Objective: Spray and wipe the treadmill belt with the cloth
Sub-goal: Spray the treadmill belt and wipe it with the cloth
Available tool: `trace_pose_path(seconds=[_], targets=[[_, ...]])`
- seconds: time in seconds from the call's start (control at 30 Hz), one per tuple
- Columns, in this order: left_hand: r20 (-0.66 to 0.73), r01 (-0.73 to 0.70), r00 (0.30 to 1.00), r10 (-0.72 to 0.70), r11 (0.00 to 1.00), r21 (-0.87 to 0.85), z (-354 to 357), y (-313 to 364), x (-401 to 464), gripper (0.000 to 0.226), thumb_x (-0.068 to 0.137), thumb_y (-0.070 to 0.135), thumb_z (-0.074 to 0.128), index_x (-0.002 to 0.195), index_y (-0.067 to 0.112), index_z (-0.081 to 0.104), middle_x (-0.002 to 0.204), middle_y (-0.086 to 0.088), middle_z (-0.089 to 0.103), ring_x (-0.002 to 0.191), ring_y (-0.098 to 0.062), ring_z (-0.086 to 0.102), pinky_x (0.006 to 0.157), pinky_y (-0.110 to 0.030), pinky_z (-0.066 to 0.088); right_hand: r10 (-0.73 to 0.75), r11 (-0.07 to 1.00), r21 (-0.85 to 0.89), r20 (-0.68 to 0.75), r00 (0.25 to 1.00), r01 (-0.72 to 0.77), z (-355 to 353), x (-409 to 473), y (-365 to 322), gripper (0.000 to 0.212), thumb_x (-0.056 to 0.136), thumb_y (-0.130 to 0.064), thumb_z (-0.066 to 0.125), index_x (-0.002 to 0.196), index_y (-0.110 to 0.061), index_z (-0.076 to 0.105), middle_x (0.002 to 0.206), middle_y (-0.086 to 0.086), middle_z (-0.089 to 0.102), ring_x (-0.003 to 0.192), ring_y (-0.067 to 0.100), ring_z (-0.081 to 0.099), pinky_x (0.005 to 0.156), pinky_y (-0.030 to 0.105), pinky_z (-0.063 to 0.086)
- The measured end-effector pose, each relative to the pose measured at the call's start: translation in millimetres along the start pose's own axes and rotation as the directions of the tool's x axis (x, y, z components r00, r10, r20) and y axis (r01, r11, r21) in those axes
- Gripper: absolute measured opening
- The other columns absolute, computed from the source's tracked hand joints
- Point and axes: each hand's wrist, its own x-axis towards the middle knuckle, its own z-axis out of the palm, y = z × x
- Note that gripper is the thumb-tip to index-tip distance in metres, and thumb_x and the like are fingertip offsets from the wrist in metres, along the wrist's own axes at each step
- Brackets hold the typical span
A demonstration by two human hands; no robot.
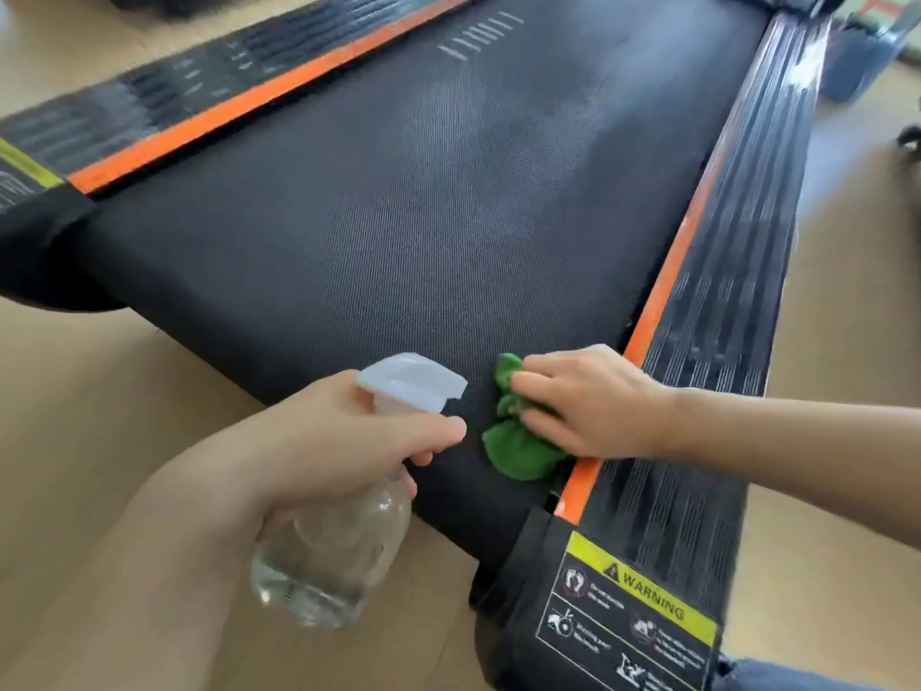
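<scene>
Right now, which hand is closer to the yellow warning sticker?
Right. The right hand presses the crumpled green cloth just above the yellow warning sticker; the left hand holds the clear spray bottle farther left.

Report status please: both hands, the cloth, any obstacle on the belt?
Left hand grips spray bottle. Right hand presses green cloth on belt, near orange strip. No obstacle visible.

Bright, even daylight, soft shadows. Pale sheen on treadmill belt [448, 202] well beyond the right hand [593, 401]. Far side rails motion-blurred; wide-angle bending at edges.
</scene>
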Motion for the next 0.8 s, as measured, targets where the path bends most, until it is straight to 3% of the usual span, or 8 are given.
trace_pose_path(seconds=[0.13, 0.2, 0.37, 0.43, 0.5, 0.63, 0.7, 0.8], targets=[[-0.204, 0.029, 0.978, -0.051, 0.993, -0.112, -28.2, -21.3, 2.9, 0.047, 0.071, 0.066, 0.080, 0.088, 0.022, 0.083, 0.088, 0.004, 0.083, 0.086, -0.019, 0.081, 0.092, -0.047, 0.064, 0.412, 0.905, -0.030, -0.189, 0.891, -0.424, 8.3, 26.8, 24.0, 0.027, 0.094, -0.042, 0.039, 0.080, -0.020, 0.043, 0.081, 0.002, 0.057, 0.076, 0.035, 0.063, 0.054, 0.036, 0.038], [-0.312, 0.018, 0.947, -0.070, 0.986, -0.165, -47.2, -39.5, 6.8, 0.044, 0.084, 0.068, 0.077, 0.092, 0.025, 0.085, 0.092, 0.006, 0.084, 0.090, -0.020, 0.082, 0.093, -0.052, 0.064, 0.465, 0.881, 0.031, -0.231, 0.854, -0.472, 17.8, 37.3, -7.5, 0.024, 0.092, -0.042, 0.046, 0.079, -0.023, 0.041, 0.081, -0.001, 0.057, 0.076, 0.032, 0.063, 0.054, 0.035, 0.039], [-0.476, -0.044, 0.871, -0.121, 0.946, -0.321, -68.6, -71.0, 9.2, 0.047, 0.085, 0.072, 0.075, 0.100, 0.028, 0.084, 0.099, 0.007, 0.084, 0.092, -0.020, 0.082, 0.090, -0.053, 0.065, -0.010, 0.989, 0.144, -0.200, 0.980, 0.040, 20.4, 52.6, -91.8, 0.020, 0.086, -0.037, 0.057, 0.078, -0.020, 0.050, 0.076, -0.004, 0.052, 0.064, 0.020, 0.053, 0.046, 0.034, 0.043], [-0.536, -0.078, 0.835, -0.128, 0.935, -0.346, -71.8, -69.7, 6.7, 0.047, 0.082, 0.069, 0.077, 0.094, 0.024, 0.084, 0.093, 0.004, 0.084, 0.091, -0.023, 0.082, 0.091, -0.054, 0.064, -0.246, 0.963, 0.070, -0.154, 0.957, 0.259, 23.4, 71.7, -95.5, 0.020, 0.085, -0.038, 0.059, 0.080, -0.020, 0.051, 0.078, -0.003, 0.051, 0.064, 0.020, 0.051, 0.048, 0.031, 0.041], [-0.585, -0.124, 0.798, -0.146, 0.909, -0.397, -73.1, -66.7, 4.3, 0.046, 0.073, 0.066, 0.078, 0.086, 0.022, 0.082, 0.087, 0.003, 0.083, 0.086, -0.023, 0.081, 0.090, -0.052, 0.064, -0.296, 0.949, 0.052, -0.193, 0.935, 0.311, 28.8, 104.9, -90.6, 0.020, 0.087, -0.037, 0.058, 0.081, -0.019, 0.053, 0.079, -0.002, 0.052, 0.064, 0.021, 0.052, 0.048, 0.031, 0.041], [-0.654, -0.182, 0.730, -0.199, 0.866, -0.466, -75.9, -58.3, 0.6, 0.037, 0.074, 0.058, 0.078, 0.083, 0.022, 0.079, 0.079, 0.007, 0.080, 0.073, -0.013, 0.078, 0.088, -0.045, 0.063, 0.103, 0.994, 0.083, -0.381, 0.919, -0.076, 31.0, 212.8, -66.9, 0.025, 0.087, -0.039, 0.049, 0.079, -0.017, 0.057, 0.077, 0.000, 0.059, 0.067, 0.029, 0.063, 0.049, 0.029, 0.032], [-0.691, -0.216, 0.689, -0.216, 0.849, -0.481, -78.9, -56.9, 2.4, 0.033, 0.080, 0.053, 0.078, 0.084, 0.021, 0.078, 0.076, 0.009, 0.079, 0.078, -0.017, 0.079, 0.091, -0.047, 0.063, 0.292, 0.956, 0.121, -0.371, 0.881, -0.266, 32.7, 254.8, -59.2, 0.024, 0.089, -0.039, 0.051, 0.080, -0.018, 0.056, 0.079, 0.000, 0.060, 0.072, 0.031, 0.064, 0.055, 0.030, 0.030], [-0.717, -0.256, 0.653, -0.244, 0.820, -0.512, -84.4, -57.9, 4.8, 0.029, 0.086, 0.050, 0.076, 0.085, 0.021, 0.078, 0.075, 0.008, 0.079, 0.078, -0.015, 0.078, 0.082, -0.041, 0.060, 0.326, 0.945, 0.146, -0.394, 0.859, -0.292, 32.3, 249.7, -67.9, 0.024, 0.090, -0.040, 0.053, 0.077, -0.020, 0.050, 0.076, -0.003, 0.057, 0.068, 0.028, 0.061, 0.052, 0.030, 0.029]])
